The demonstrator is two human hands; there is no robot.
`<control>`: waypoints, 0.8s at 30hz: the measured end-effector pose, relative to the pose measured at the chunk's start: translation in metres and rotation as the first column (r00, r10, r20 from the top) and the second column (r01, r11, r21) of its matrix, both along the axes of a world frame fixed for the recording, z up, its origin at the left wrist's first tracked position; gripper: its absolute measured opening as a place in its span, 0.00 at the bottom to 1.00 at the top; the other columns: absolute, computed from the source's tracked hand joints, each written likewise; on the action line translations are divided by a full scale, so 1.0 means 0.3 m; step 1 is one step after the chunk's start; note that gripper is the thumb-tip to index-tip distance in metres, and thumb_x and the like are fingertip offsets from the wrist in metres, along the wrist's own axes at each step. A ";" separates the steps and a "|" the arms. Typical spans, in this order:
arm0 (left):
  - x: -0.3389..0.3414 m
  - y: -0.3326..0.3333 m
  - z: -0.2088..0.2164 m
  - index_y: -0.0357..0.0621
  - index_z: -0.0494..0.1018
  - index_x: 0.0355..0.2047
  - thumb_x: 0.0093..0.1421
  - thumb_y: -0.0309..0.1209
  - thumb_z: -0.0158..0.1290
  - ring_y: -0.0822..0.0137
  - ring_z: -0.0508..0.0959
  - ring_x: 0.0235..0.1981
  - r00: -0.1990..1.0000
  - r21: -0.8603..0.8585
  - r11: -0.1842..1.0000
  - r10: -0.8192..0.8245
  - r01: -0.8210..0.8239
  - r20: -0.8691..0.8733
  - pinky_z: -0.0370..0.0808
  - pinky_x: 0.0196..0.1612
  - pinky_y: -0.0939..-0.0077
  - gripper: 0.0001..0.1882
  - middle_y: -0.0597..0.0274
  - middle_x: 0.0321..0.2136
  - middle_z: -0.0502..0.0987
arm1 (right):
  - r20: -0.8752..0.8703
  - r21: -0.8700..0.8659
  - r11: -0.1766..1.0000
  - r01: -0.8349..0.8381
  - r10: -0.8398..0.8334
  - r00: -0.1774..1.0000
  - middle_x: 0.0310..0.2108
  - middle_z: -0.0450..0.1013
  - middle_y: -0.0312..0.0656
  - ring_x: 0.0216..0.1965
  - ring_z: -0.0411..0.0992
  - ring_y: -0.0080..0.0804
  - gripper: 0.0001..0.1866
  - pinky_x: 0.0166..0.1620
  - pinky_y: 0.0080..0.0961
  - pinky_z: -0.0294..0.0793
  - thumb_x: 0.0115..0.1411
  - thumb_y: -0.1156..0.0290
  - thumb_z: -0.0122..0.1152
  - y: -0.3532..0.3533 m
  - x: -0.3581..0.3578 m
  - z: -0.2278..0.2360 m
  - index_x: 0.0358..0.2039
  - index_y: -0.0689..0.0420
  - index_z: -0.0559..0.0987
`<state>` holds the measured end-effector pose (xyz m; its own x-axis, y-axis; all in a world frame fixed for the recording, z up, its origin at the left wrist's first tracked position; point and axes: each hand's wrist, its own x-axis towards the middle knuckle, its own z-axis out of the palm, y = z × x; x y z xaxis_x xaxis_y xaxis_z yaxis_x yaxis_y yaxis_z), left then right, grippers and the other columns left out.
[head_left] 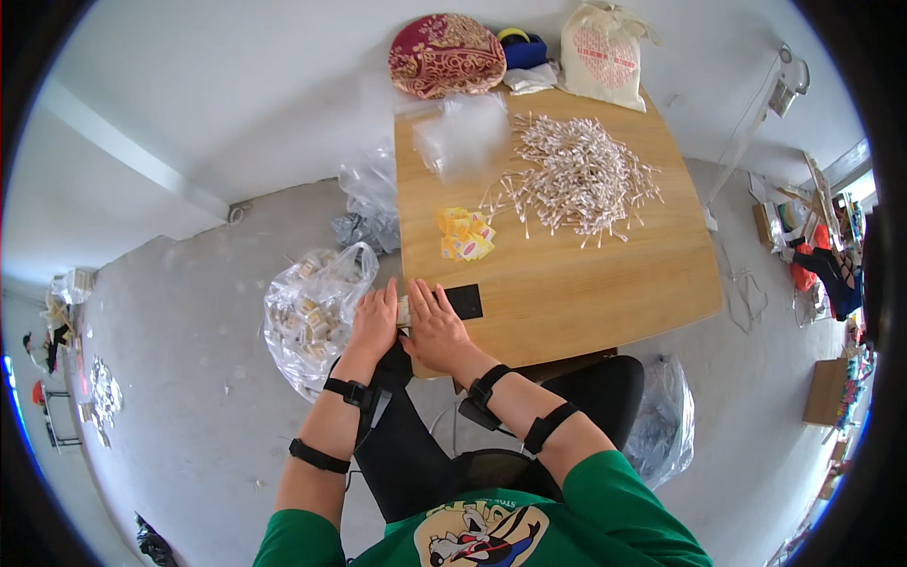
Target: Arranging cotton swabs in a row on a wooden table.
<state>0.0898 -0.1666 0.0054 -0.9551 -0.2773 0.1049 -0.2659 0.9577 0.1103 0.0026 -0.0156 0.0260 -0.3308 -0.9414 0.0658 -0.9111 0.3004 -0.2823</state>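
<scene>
At the near left edge of the table, my left hand (376, 319) and my right hand (438, 329) are close together. A small pale packet (403, 311) shows between them, mostly covered by my fingers. My left fingers are pressed together along its left side. Across its right side lie my right fingers, with the thumb bent in below. A flat black rectangular piece (465, 301) rests on the table just right of my right fingertips. Beyond my hands is a small heap of yellow and white printed cards (464, 234). A large loose pile of cotton swabs (586, 175) spreads farther back.
Clear plastic bags (460, 135) lie on the wooden table (586, 293). A patterned red cloth item (446, 57), a blue tape dispenser (524, 51) and a cream drawstring bag (605, 57) stand behind. Left of the table, a clear sack (316, 317) holds small packs. A black chair (605, 392) is close by.
</scene>
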 end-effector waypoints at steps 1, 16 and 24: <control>0.026 -0.025 0.009 0.33 0.61 0.60 0.61 0.28 0.47 0.52 0.75 0.45 1.000 -0.017 1.000 0.013 -0.013 -0.007 0.70 0.50 0.58 0.27 0.52 0.41 0.75 | 0.020 -0.026 0.999 -0.030 0.031 0.999 0.69 0.49 0.60 0.72 0.45 0.49 0.43 0.72 0.46 0.40 0.61 0.49 0.52 -0.022 0.015 0.002 0.64 0.73 0.60; 0.223 0.355 0.337 0.31 0.59 0.62 0.46 0.23 0.57 0.50 0.74 0.47 0.989 0.173 0.981 0.102 -0.082 -0.111 0.70 0.51 0.58 0.40 0.48 0.43 0.74 | 0.040 -0.185 0.982 -0.042 0.050 0.998 0.69 0.50 0.55 0.72 0.46 0.46 0.42 0.72 0.44 0.43 0.52 0.62 0.59 0.302 0.197 0.317 0.64 0.70 0.60; 0.211 0.648 0.314 0.32 0.58 0.61 0.47 0.25 0.58 0.48 0.75 0.48 0.971 0.315 0.949 0.065 0.011 -0.229 0.70 0.51 0.57 0.40 0.46 0.43 0.75 | 0.309 -0.427 0.875 0.229 -0.097 0.946 0.57 0.69 0.51 0.64 0.63 0.49 0.25 0.65 0.42 0.62 0.51 0.73 0.66 0.645 0.215 0.382 0.51 0.62 0.74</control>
<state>0.1532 0.0279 0.0996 -0.9057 -0.3576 0.2277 -0.2219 0.8574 0.4643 0.0669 0.1778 0.1407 -0.5436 -0.7604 0.3555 -0.7287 0.2173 -0.6495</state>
